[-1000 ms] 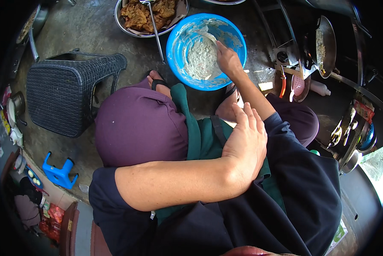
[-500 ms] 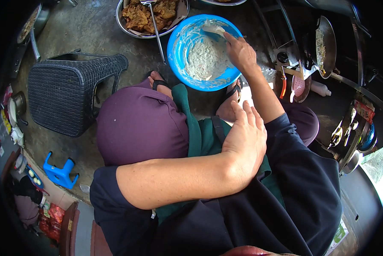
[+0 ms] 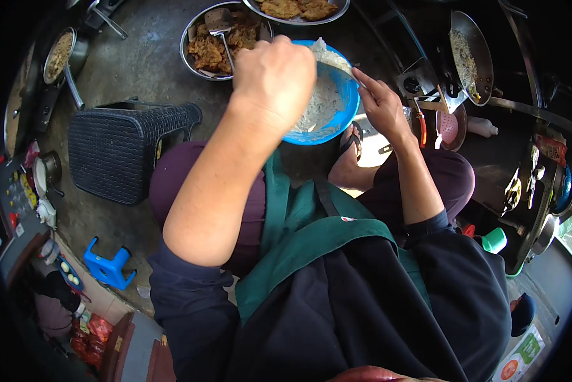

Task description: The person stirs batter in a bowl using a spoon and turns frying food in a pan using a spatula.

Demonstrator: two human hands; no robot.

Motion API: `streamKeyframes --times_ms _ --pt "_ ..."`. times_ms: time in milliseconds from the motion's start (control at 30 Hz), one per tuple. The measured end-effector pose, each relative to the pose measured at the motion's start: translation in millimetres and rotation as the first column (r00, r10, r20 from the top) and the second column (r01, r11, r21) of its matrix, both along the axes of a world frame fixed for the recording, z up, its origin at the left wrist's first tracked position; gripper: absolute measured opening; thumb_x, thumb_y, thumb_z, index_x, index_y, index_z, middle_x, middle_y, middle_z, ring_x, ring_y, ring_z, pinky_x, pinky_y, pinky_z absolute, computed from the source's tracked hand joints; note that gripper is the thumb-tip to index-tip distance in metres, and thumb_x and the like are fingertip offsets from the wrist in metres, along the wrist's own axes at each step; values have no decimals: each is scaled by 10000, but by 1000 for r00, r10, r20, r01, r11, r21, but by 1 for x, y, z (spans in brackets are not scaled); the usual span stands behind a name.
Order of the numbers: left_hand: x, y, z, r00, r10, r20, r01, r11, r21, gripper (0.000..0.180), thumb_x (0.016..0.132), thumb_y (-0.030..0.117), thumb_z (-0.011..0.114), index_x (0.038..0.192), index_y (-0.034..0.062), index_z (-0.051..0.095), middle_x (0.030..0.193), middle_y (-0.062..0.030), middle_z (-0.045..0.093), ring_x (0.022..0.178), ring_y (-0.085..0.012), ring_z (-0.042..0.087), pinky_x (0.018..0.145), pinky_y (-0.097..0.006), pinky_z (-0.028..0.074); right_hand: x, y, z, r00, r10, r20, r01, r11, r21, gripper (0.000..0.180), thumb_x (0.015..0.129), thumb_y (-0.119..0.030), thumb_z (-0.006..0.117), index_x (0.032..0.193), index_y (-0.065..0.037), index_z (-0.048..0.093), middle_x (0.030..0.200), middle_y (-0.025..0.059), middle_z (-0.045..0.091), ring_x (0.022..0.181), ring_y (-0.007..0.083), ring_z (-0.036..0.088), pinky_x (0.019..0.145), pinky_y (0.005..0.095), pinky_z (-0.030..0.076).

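Blue bowl point(image 3: 344, 105), green apron point(image 3: 311, 245), dark woven stool point(image 3: 123, 146)

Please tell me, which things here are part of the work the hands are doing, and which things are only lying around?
In use:
left hand, raised over the bowl
right hand, at the bowl's rim
blue bowl holding white batter

Lying about:
dark woven stool
small blue stool
metal dish of fried pieces
frying pan
green cup
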State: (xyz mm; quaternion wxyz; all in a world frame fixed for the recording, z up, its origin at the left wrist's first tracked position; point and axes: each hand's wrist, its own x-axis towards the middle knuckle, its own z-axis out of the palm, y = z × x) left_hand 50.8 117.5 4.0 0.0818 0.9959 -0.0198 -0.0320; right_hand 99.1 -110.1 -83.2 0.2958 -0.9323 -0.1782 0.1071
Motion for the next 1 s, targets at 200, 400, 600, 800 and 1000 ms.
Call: streamKeyframes --times_ms 200,400,600,800,1000 --pt "27 13 -25 993 118 -18 -119 990 -72 311 817 234 638 1093 92 654 1086 -171 617 1012 -334 603 879 -435 482 -22 -22 26 1000 0 19 -3 987 158 352 891 -143 569 1238 -198 601 744 114 534 683 258 554 675 346 457" --pt "39 3 -48 994 98 -46 -107 959 -261 356 809 241 642 1127 80 648 1134 -181 607 1059 -330 584 930 -411 452 -22 -23 32 999 4 39 -11 982 190 347 899 -155 561 1239 -212 601 750 103 533 688 246 553 668 341 458" --pt "50 3 -55 994 107 -31 -111 944 -311 282 805 220 633 1047 85 684 1083 -183 628 1033 -332 596 911 -415 460 -18 -24 23 999 17 51 -29 970 241 350 901 -160 554 1245 -211 596 741 106 523 696 251 554 675 347 458" --pt "52 2 -61 992 122 34 -109 957 -269 161 826 223 611 929 133 696 1017 -121 649 953 -315 630 826 -451 501 -17 -19 19 1000 1 25 -7 971 237 348 898 -160 555 1241 -198 597 748 119 528 713 262 562 690 352 460" --pt "55 0 -63 993 114 -33 -118 976 -185 197 818 214 596 961 123 697 1013 -144 641 957 -326 617 829 -432 495 -16 -18 10 998 -47 -46 55 980 192 347 906 -168 541 1249 -182 587 820 150 579 793 301 597 746 368 469"
